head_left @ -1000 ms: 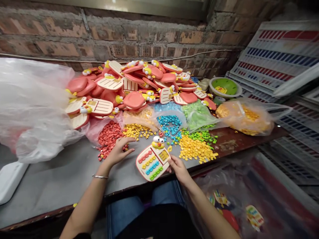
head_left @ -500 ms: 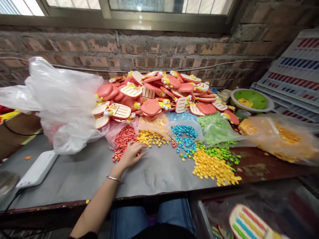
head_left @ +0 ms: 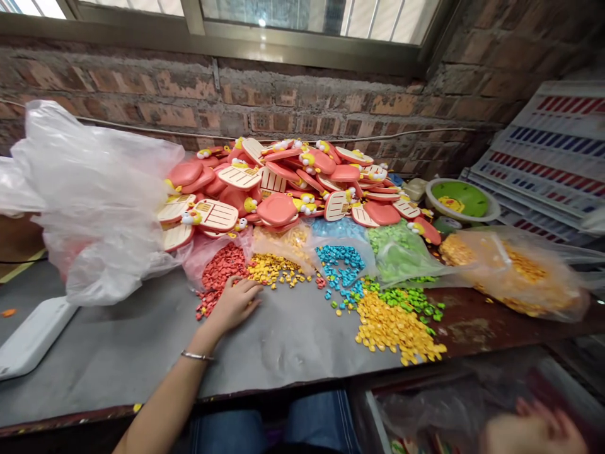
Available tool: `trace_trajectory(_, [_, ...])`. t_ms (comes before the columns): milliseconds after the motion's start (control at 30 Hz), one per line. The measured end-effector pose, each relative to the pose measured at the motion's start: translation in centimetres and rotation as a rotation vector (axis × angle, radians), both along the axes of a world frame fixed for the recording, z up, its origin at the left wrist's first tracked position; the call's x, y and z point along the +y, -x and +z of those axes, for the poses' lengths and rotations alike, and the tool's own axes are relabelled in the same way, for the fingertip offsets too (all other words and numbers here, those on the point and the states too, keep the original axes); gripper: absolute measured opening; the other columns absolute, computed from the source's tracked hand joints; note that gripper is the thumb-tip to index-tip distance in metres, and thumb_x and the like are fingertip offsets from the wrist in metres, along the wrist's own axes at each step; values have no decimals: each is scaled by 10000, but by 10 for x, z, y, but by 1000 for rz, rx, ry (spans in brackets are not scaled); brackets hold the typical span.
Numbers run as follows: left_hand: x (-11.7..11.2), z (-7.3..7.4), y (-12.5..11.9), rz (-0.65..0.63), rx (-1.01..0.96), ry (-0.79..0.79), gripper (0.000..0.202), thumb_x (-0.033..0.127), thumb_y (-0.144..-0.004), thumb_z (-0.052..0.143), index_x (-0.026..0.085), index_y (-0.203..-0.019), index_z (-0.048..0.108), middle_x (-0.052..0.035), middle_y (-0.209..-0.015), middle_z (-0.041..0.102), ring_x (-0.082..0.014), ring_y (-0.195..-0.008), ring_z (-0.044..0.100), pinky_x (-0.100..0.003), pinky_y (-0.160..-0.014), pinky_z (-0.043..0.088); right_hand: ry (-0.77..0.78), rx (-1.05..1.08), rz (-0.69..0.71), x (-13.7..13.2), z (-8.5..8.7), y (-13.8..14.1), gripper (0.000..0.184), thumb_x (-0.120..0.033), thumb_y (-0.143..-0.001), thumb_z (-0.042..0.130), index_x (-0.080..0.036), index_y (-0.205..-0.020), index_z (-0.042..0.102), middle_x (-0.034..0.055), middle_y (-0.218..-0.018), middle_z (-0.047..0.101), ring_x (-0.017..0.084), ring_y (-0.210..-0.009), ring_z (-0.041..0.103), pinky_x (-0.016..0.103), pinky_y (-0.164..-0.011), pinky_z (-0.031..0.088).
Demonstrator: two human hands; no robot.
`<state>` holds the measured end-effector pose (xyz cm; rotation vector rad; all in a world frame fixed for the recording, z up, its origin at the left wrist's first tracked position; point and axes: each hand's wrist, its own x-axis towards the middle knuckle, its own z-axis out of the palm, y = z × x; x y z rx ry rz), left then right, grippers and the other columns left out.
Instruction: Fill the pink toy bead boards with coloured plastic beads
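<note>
My left hand lies palm down on the grey table top, touching the edge of a heap of red buttons. Its palm hides whether it holds any. Yellow buttons lie just beyond its fingertips. My right hand is blurred at the bottom right corner, fingers apart, above a plastic-lined bin, with nothing visible in it. Behind the buttons rises a large pile of coral-pink toy cases with yellow duck heads.
Blue, green and yellow-orange buttons lie loose or in plastic bags along the table. A white plastic sheet is at the left, stacked printed sheets at the right, and a brick wall behind.
The toy case held earlier is no longer on the table or in my hands. My right hand is now low at the bottom right, and my view has shifted slightly. My left hand has barely moved.
</note>
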<state>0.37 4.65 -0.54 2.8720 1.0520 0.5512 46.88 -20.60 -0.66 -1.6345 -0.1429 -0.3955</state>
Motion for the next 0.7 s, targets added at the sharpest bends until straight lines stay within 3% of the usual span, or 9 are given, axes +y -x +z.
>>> trace_trajectory(67, [0, 1, 1, 2, 0, -7, 199, 258, -962, 477, 230, -1118, 599, -73, -1136, 699, -239, -1039, 633, -467, -983, 323, -139, -213, 21, 47, 29, 0, 303, -628, -782, 552, -451, -985, 690, 150, -990, 674, 353, -989, 686, 582, -837, 524])
trace_trajectory(100, [1, 1, 1, 4, 0, -9, 201, 259, -963, 476, 230, -1116, 602, -75, -1133, 700, -240, -1039, 633, -465, -980, 326, -167, -309, 144, 78, 47, 5, 253, -567, -783, 572, -420, -941, 704, 129, -946, 690, 333, -931, 702, 564, -824, 543])
trace_trajectory(167, [1, 1, 1, 7, 3, -13, 205, 263, -963, 475, 230, -1115, 608, -76, -1126, 703, -242, -1033, 634, -465, -978, 330, -29, -379, 527, 152, 84, 22, 285, -512, -804, 557, -315, -935, 715, 117, -921, 698, 302, -843, 706, 544, -818, 561])
trace_trajectory(233, [1, 1, 1, 7, 7, -14, 209, 267, -966, 470, 227, -1117, 609, -79, -1124, 704, -244, -1030, 634, -470, -980, 328, 146, -409, 906, 233, 114, 44, 374, -502, -793, 568, -224, -1011, 688, 128, -959, 697, 294, -907, 686, 522, -856, 552])
trace_trajectory(300, [1, 0, 1, 7, 7, -10, 212, 268, -970, 463, 225, -1119, 608, -80, -1126, 703, -244, -1033, 632, -473, -981, 326, 336, -375, 1095, 310, 128, 66, 518, -528, -778, 594, -171, -1151, 636, 166, -1095, 671, 311, -1031, 646, 518, -929, 511])
trace_trajectory(400, [1, 1, 1, 15, 2, 3, 216, 272, -970, 460, 231, -1117, 613, -78, -1122, 703, -245, -1033, 630, -471, -981, 331, 650, -309, 1078, 396, 121, 88, 869, -509, -703, 728, -122, -1422, 428, 241, -1435, 447, 377, -1361, 390, 544, -1103, 335])
trace_trajectory(500, [2, 3, 2, 24, 1, 20, 220, 265, -970, 458, 234, -1120, 615, -76, -1124, 702, -246, -1038, 626, -471, -976, 335, 848, -191, 973, 437, 95, 97, 1148, -486, -657, 797, -109, -1543, 173, 280, -1572, 174, 429, -1464, 132, 586, -1148, 191])
trace_trajectory(600, [2, 5, 3, 46, -12, 43, 229, 252, -965, 462, 239, -1131, 620, -75, -1117, 704, -245, -1039, 624, -474, -979, 338, 854, -171, 949, 446, 73, 97, 1147, -387, -697, 774, -141, -1565, 67, 270, -1581, 152, 414, -1460, 169, 556, -1148, 205])
trace_trajectory(700, [1, 8, 3, 71, -20, 53, 227, 246, -958, 475, 239, -1123, 630, -75, -1115, 703, -250, -1045, 618, -473, -980, 338, 734, -185, 944, 442, 66, 90, 990, -240, -757, 647, -122, -1567, 90, 254, -1524, 325, 383, -1376, 376, 529, -1114, 302])
